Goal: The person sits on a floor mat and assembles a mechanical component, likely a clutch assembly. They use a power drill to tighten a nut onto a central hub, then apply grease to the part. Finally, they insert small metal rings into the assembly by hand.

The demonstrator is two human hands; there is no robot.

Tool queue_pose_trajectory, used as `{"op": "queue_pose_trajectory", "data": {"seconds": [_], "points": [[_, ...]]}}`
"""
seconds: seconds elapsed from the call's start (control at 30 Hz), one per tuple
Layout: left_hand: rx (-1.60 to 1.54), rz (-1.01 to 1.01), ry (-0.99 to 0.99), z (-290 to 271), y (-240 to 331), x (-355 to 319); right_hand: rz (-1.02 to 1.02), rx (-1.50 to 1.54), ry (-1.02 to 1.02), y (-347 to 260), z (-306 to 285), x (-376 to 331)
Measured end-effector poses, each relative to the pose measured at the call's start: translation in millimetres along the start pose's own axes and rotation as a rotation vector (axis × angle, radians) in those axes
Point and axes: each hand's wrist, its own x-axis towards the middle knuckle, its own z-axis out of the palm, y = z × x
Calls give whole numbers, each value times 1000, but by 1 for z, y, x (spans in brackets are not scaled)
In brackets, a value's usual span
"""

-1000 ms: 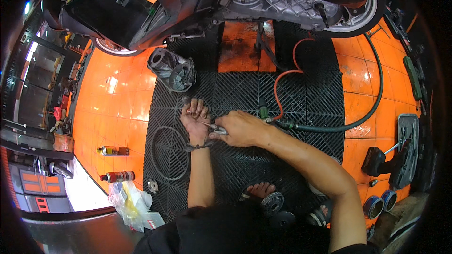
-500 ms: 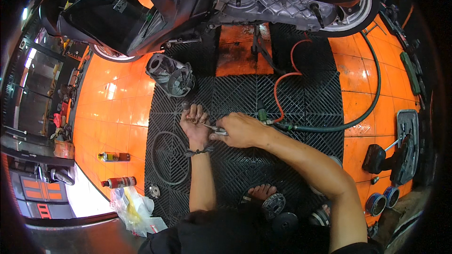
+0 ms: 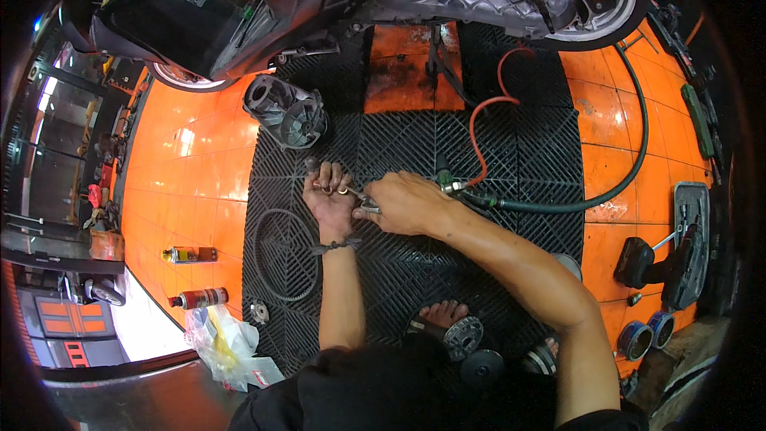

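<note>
My left hand (image 3: 333, 209) is palm up, its fingers curled round a slim metal piece (image 3: 343, 190); its kind is too small to make out. A dark rounded end (image 3: 311, 164) shows just past these fingers. Close on the right, my right hand (image 3: 405, 203) is closed on a shiny metal tool (image 3: 369, 205) that looks like pliers. The tool's tip points at the left palm and meets the slim piece or lies right beside it. Below the left hand, a toothed drive belt (image 3: 257, 249) lies in a loop on the black mat (image 3: 399, 140).
A scooter (image 3: 479, 0) stands across the far side. Before it sit a grey engine cover (image 3: 283, 112), a red air hose (image 3: 472, 132) and a green hose (image 3: 598, 205). Spray cans (image 3: 199, 298) and a plastic bag (image 3: 223, 343) lie left; an impact wrench (image 3: 638, 262) lies right, near a tray (image 3: 690, 195).
Both hands have shifted slightly toward the scooter, still together. The view has tilted a little, so the surroundings sit slightly higher. Both hands keep their holds.
</note>
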Motion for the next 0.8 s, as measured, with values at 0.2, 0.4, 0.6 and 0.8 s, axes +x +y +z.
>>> {"op": "queue_pose_trajectory", "data": {"seconds": [0.2,0.4,0.6,0.8], "points": [[22,24,140,5,-3,-1,-11,-11,55,-1,3,2],[-113,-36,88,-3,4,3,44,38,65,1,-8,0],[-140,-21,102,4,1,4,-38,48,114,9,-4,-2],[-37,-71,6,-13,2,4,-69,160,85,1,-15,-8]]}}
